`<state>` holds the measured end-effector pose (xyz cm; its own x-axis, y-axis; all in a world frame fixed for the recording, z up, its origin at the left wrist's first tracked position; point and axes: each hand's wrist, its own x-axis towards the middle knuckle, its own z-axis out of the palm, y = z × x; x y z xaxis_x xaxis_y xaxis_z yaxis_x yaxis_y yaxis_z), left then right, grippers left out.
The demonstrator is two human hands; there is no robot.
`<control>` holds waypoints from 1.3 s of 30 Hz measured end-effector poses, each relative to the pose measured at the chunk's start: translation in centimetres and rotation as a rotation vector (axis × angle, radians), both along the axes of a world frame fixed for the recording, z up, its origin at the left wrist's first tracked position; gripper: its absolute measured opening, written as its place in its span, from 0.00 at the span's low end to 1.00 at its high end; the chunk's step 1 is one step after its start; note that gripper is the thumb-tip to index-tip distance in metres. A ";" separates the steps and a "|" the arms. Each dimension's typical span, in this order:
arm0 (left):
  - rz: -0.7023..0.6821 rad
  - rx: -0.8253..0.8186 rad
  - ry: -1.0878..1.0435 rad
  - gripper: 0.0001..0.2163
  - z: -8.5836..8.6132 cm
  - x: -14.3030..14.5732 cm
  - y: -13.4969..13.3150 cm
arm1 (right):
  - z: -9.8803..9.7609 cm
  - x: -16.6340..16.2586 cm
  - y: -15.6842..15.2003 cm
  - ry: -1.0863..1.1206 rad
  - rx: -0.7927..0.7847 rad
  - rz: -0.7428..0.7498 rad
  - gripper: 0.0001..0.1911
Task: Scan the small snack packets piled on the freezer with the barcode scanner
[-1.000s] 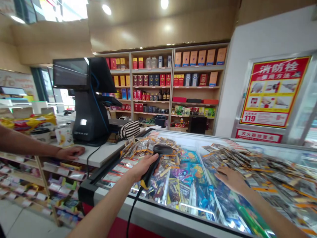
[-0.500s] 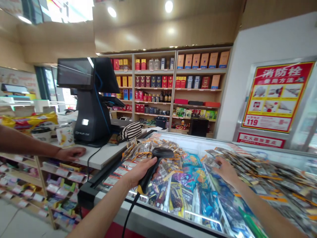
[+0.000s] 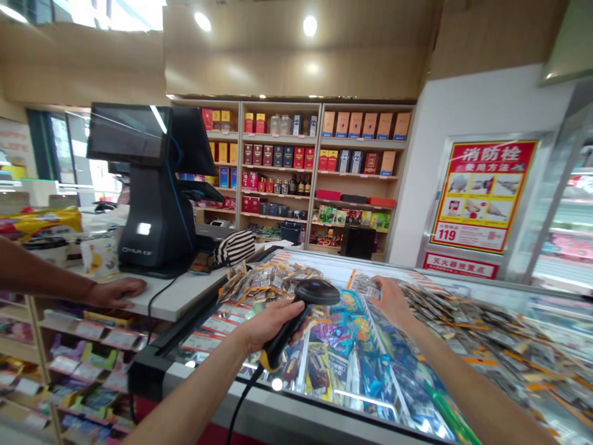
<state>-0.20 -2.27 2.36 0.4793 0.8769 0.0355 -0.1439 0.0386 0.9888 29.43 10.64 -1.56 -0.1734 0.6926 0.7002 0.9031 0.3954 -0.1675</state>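
My left hand (image 3: 271, 324) is wrapped round the handle of a black barcode scanner (image 3: 317, 292), and its cable hangs down past the freezer's front edge. The scanner's head points right, over the glass lid of a chest freezer (image 3: 204, 369). My right hand (image 3: 393, 304) pinches a small snack packet (image 3: 362, 284) with an orange edge, just right of the scanner head. A heap of similar packets (image 3: 500, 340) spreads over the glass to the right. Another pile of packets (image 3: 273, 281) lies behind the scanner on the left.
At the left, a black cash register (image 3: 155, 216) stands on a white counter (image 3: 185, 296) beside a striped pouch (image 3: 235, 247). Another person's hand (image 3: 118, 292) rests on that counter. Wrapped frozen goods (image 3: 324, 364) show under the glass. Stocked shelves (image 3: 278, 142) line the back wall.
My right hand has moved left with the packet, away from the right-hand heap and closer to the scanner head. The scanner has shifted slightly right. My view has turned a little to the right.
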 end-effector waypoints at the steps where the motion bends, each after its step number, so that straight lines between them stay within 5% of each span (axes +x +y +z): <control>1: -0.008 0.003 0.014 0.14 0.0 0.0 0.0 | 0.1 0.0 0.0 -0.003 0.013 0.000 0.21; 10: 0.159 0.011 -0.048 0.13 0.3 -3.4 0.9 | -0.1 -1.6 1.2 0.057 -0.045 -0.062 0.20; 21: 0.450 -0.037 -0.045 0.16 -0.9 -10.3 1.6 | 1.0 -13.3 5.5 0.272 -0.368 -0.151 0.22; 27: 0.431 -0.045 -0.049 0.16 -1.5 -10.8 1.7 | 1.0 -17.8 6.6 0.346 -0.309 0.056 0.25; 31: 0.395 -0.062 -0.050 0.15 -1.2 -9.4 1.8 | 0.1 -14.1 6.1 0.305 -0.247 0.008 0.24; 39: 0.311 -0.086 -0.030 0.12 -1.4 -5.9 1.7 | -3.2 1.7 -1.2 0.120 -0.294 -0.381 0.26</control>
